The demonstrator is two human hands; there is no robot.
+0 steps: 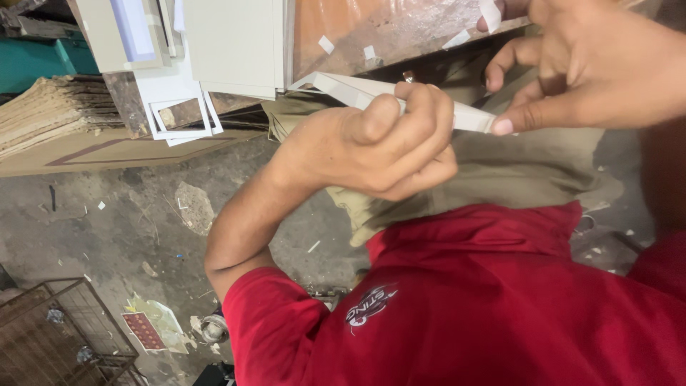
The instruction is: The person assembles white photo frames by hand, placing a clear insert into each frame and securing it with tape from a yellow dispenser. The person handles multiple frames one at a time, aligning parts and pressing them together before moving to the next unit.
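My left hand (379,146) sits in the middle of the view, fingers curled and thumb pressed down on a long, flat white cardboard piece (336,87). The piece runs from upper left to right, and its right end is pinched between the thumb and fingers of my right hand (593,71) at the top right. A small strip of white tape (490,14) sticks to a right fingertip. Below the hands are my khaki trousers (514,171) and red shirt (486,300).
White cardboard panels (236,43) and white frame cut-outs (179,118) lie at the top, on a brown board (386,28) with bits of tape. Brown cardboard sheets (50,114) are stacked at left. A wire cage (64,336) stands bottom left on the littered concrete floor (128,214).
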